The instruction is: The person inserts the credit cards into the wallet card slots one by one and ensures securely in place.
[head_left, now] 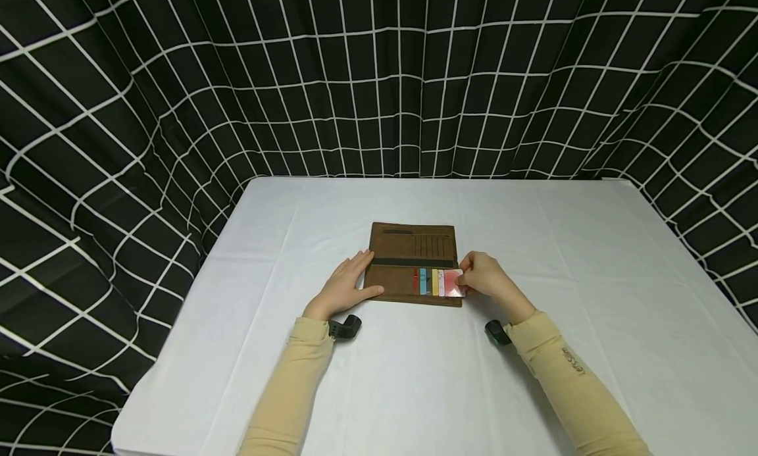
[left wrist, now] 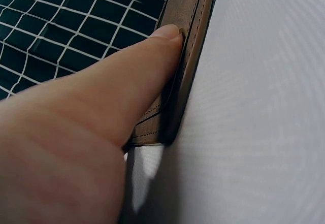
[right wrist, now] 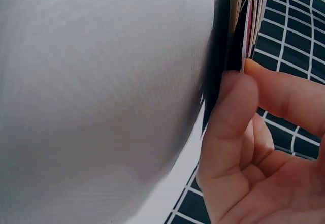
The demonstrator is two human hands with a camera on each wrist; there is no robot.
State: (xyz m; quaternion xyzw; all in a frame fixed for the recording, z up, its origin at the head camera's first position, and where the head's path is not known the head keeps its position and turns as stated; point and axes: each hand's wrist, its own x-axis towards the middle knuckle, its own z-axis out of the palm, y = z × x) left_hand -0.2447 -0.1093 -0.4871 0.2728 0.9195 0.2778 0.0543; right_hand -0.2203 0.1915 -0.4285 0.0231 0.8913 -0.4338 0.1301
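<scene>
A long brown wallet [head_left: 413, 245] lies opened flat on the white table [head_left: 414, 377], several coloured cards [head_left: 428, 281] standing in its near row of slots. My left hand [head_left: 349, 286] rests flat on the wallet's left end, fingers straight; in the left wrist view the thumb [left wrist: 147, 61] presses along the brown edge [left wrist: 190, 41]. My right hand [head_left: 482, 277] pinches a pink-red card [head_left: 453, 283] at the wallet's right end. In the right wrist view the fingertips [right wrist: 238, 97] meet the card edges [right wrist: 249, 16].
A black curtain with a white grid [head_left: 379, 81] hangs behind and to both sides of the table. The white cloth [head_left: 592, 258] spreads around the wallet. Small black wrist cameras [head_left: 346, 328] sit at both cuffs.
</scene>
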